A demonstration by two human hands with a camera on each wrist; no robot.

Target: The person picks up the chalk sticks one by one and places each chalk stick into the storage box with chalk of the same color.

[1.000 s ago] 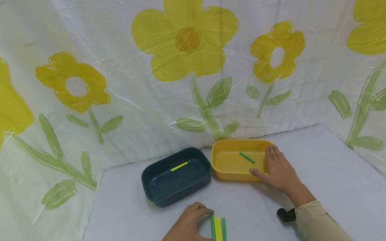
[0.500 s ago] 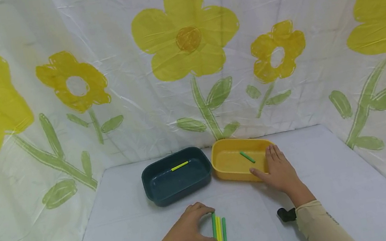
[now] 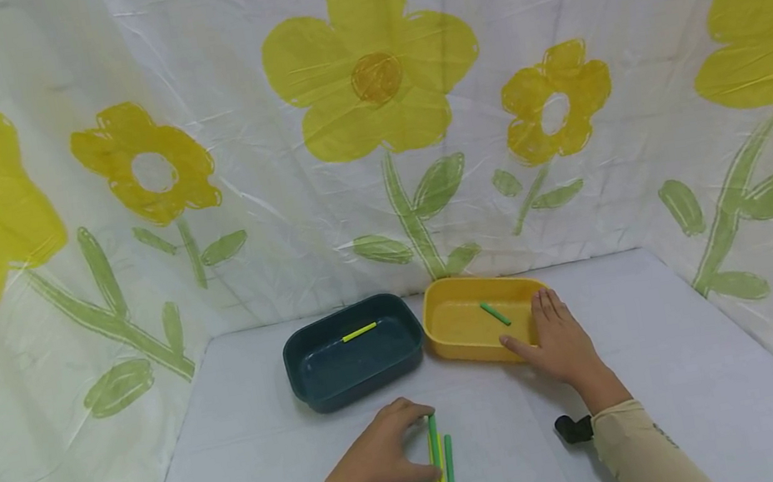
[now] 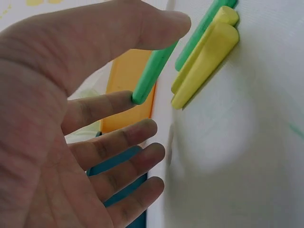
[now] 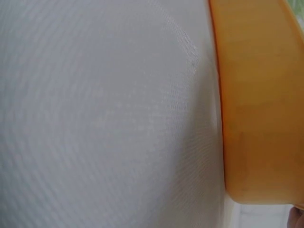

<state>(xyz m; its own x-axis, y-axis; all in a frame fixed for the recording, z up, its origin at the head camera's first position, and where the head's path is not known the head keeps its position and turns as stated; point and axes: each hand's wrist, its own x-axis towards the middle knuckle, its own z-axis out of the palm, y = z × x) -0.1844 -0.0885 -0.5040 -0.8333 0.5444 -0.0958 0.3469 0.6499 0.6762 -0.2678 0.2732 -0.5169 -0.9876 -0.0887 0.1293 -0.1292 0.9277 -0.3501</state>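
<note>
My left hand [image 3: 381,457] pinches a green stick [image 4: 156,71] end to end between thumb and index finger. In the left wrist view the stick hangs above the white cloth, the other three fingers spread away from it. Close by lie two yellow sticks [image 4: 211,61] side by side, then another green stick [image 3: 450,464] on their right. My right hand [image 3: 564,343] rests on the right end of the yellow tub [image 3: 465,353], fingers extended along the rim and thumb at the front edge. One green stick [image 3: 495,314] lies inside that tub.
A dark teal tub [image 3: 364,389] stands left of the yellow one, almost against it, with one yellow stick [image 3: 359,333] inside. White cloth covers the table [image 3: 240,466]. Behind it hangs a flower-printed curtain [image 3: 265,243].
My left hand has lifted the leftmost green stick from the row and shifted slightly right and up, so it now overlaps the yellow sticks. The right hand and both tubs have stayed put.
</note>
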